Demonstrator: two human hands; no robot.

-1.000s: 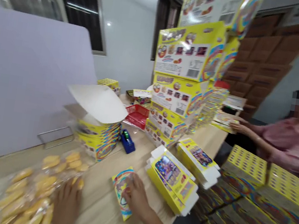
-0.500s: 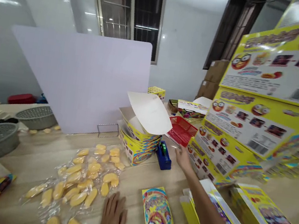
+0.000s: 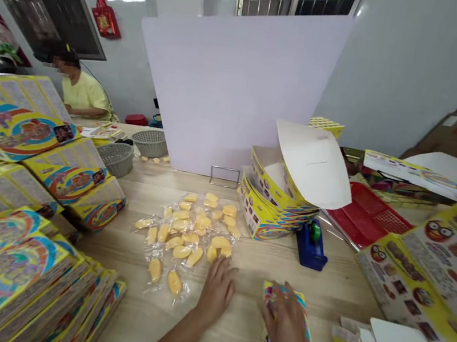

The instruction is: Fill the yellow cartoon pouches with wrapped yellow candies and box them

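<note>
My left hand rests at the near edge of a spread of clear sachets with yellow oval pieces. Its fingers stretch forward, apart, with the tips beside a sachet of several pieces. My right hand lies over a slim, colourful printed box flat on the table. Its fingers spread across the box's upper part, slightly blurred, and cover most of the printed front. Beyond this hand stands a blue tape dispenser with a green roll.
Nested open yellow cartons stand beyond the sachets, before a white board. Piled printed boxes line the left; more cartons stand right. A red basket, grey baskets and a seated person are farther off.
My right hand has come back from beside the red basket onto the slim printed box. My left hand has moved forward to the sachets. The view has swung left.
</note>
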